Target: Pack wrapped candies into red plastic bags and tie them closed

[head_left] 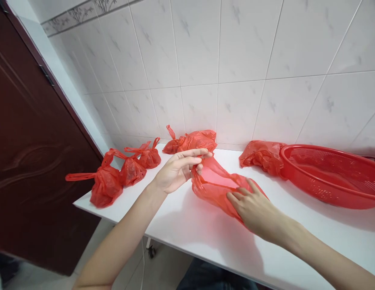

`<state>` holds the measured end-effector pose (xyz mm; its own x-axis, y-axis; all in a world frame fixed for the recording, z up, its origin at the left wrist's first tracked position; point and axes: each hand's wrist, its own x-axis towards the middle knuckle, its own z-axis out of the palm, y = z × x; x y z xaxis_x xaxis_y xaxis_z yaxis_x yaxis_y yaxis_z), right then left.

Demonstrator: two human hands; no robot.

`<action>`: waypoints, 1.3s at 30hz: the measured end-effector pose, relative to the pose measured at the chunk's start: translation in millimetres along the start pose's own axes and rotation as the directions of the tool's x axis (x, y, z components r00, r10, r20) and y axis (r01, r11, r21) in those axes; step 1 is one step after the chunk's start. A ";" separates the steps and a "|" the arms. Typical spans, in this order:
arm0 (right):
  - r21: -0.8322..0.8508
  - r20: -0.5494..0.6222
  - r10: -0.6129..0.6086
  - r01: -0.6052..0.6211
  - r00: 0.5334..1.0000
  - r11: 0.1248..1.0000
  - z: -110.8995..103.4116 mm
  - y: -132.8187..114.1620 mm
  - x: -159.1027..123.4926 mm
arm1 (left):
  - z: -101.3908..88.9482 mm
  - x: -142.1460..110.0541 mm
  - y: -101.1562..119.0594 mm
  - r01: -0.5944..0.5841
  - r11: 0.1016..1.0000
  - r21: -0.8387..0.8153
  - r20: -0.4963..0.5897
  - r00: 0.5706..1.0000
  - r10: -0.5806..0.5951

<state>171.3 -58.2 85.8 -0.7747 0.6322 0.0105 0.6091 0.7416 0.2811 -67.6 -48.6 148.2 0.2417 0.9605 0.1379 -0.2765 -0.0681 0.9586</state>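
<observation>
A thin red plastic bag (217, 197) is stretched between my two hands above the white table. My left hand (183, 167) pinches the bag's gathered end, with the thumb and fingers closed on it. On the other side, my right hand (251, 207) grips the bag's edge, its fingers bent over the rim. Between the hands the bag's mouth gapes, and pale light shows through the film. Nothing can be made out inside it.
Several knotted red bags, such as the nearest one (105, 185), stand along the left of the white table (175, 223). Another red bundle (199, 140) lies by the tiled wall. To the right are a crumpled red bag (261, 157) and a red plastic basket (326, 193).
</observation>
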 end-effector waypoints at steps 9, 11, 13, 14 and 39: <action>0.105 0.314 0.021 -0.057 0.949 0.993 -27.6 30.7 -7.7 | 0.0 -12.9 31.7 -0.065 0.976 0.209 -0.068 0.994 0.081; 0.193 0.337 -0.025 -0.043 0.941 0.980 -38.6 38.8 -9.3 | 1.0 -14.0 37.4 -0.071 0.957 0.283 -0.086 0.991 0.099; 0.242 0.349 -0.037 -0.052 0.936 0.969 -40.7 46.5 -7.2 | -1.2 -10.8 35.8 -0.065 0.933 0.353 -0.113 0.987 0.111; 0.255 0.361 -0.039 -0.059 0.932 0.965 -38.3 49.4 -4.9 | -4.0 -7.5 31.9 -0.048 0.920 0.390 -0.128 0.986 0.105; 0.161 0.384 0.035 -0.105 0.923 0.981 17.9 21.6 -2.9 | 12.0 -5.4 -86.5 -0.410 -0.198 0.890 0.295 0.851 -0.435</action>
<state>189.7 -39.9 74.7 -0.6282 0.6956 -0.3485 0.7062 0.6978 0.1199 -33.9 -51.1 67.4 0.6005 0.7670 -0.2261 0.7835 -0.6208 -0.0248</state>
